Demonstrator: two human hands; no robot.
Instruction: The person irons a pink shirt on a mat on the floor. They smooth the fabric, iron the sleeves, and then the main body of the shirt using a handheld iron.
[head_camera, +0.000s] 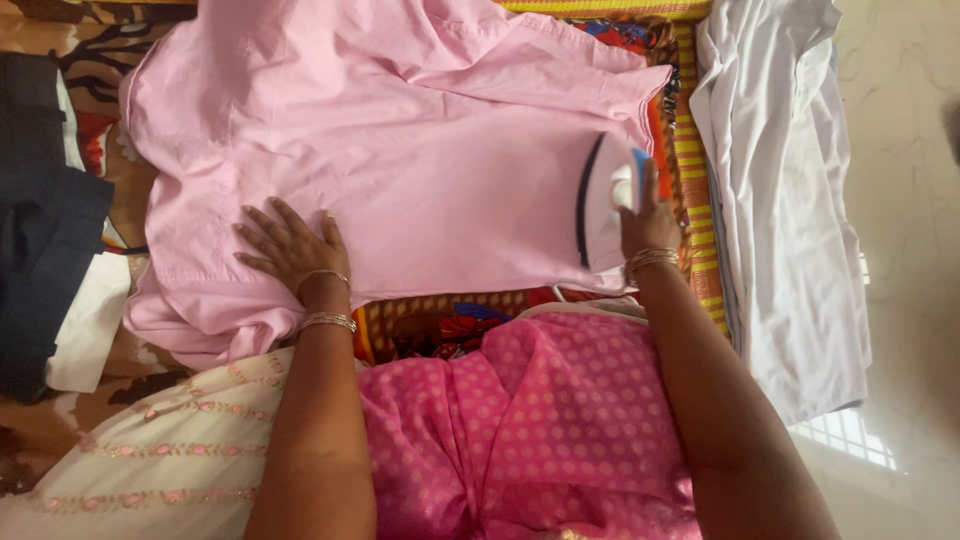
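Step in hand: While my left hand (290, 245) lies flat and released, fingers spread on the pale pink cotton shirt (400, 170), my right hand (648, 222) is clenched around the handle of the white electric iron with a dark sole edge (603, 200); I judge this to be pressing.
Location: I find the shirt spread across a patterned orange and yellow mat (690, 150) on the floor, just beyond my pink dotted lap; the iron sits on the shirt's right portion, near its edge.
Method: I advise keeping the flat palm well apart from the iron, holding the cloth taut, and gliding steadily so no crease is pressed in.
Iron axis: I read its long axis as running away from me, roughly up the frame; I cannot tell which end is the tip.
Shirt axis: I read its length as lying left to right.
Surroundings: I note a white folded garment (790, 200) to the right and dark folded clothing (45, 230) to the left.
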